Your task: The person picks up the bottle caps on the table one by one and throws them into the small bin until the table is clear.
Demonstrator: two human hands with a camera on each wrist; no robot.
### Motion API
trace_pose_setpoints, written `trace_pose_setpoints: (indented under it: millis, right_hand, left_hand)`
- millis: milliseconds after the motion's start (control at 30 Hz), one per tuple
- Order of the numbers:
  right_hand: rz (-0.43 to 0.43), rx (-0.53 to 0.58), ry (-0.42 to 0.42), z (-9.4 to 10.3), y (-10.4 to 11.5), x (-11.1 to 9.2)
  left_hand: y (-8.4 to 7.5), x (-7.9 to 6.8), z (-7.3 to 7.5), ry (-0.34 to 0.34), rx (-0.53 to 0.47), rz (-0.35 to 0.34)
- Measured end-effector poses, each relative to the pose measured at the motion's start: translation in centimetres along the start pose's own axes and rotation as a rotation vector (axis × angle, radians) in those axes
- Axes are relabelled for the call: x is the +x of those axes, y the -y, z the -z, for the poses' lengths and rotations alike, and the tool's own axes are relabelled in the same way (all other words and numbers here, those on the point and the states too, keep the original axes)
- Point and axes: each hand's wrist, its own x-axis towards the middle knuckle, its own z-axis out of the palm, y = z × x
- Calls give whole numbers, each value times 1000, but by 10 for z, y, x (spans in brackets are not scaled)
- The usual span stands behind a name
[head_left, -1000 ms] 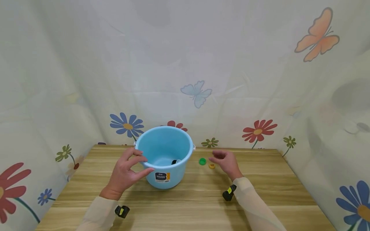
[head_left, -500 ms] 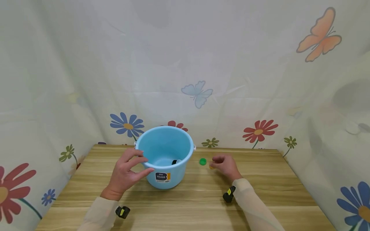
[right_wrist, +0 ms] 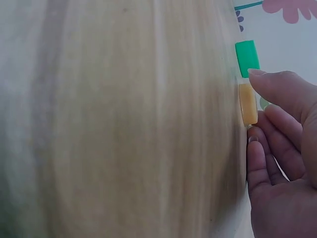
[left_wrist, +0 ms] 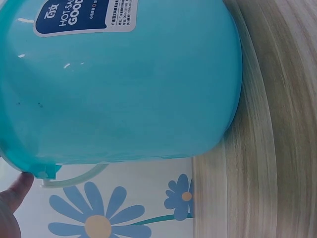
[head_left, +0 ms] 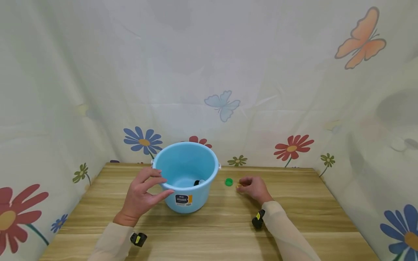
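A light blue bucket point(head_left: 200, 199) stands upright on the table, its printed label facing me. My left hand point(head_left: 140, 194) grips its near left rim, thumb outside and fingertips over the edge. The left wrist view shows the bucket's wall point(left_wrist: 148, 94) and one fingertip against the rim beside the handle joint. To the right, my right hand point(head_left: 256, 189) has thumb and fingers around a small yellow bottle cap point(head_left: 239, 185), low over the table. The right wrist view has this cap point(right_wrist: 248, 104) at the fingertips. A green bottle cap point(head_left: 229, 182) lies just left of it.
Inside the bucket lie a black piece point(head_left: 196, 183) and a whitish piece point(head_left: 201, 182), partly hidden by the near rim. The wooden table point(head_left: 209, 239) ends at a flower-printed curtain point(head_left: 261, 119) behind and on both sides.
My right hand has come down around the yellow cap, which lay on the table in front of the fingers before. The left hand and bucket have stayed put.
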Motion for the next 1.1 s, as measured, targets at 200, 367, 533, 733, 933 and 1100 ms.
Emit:
trace_pose_setpoints:
  millis: [200,367,533,733,933,1100]
  right_hand:
    - [14,-27,9,-1,0,0]
    - [20,-49,-13,-4,-3,1]
    - [1,-42,-27,-5,-2,0]
    - [-6,-43,-26,-3,1,0]
    - [-2,-58,-30,-3,1,0]
    - [-18,-52,-27,-3,1,-1]
  left_hand:
    - [-1,0,1,-5,8,1]
    - [-2,0,1,-3,16,10]
    - [-1,0,0,1,1,11]
    - [-1,1,0,-5,-11,5]
    - [-3,1,1,-9,0,12]
    - [-3,1,0,-6,6,16]
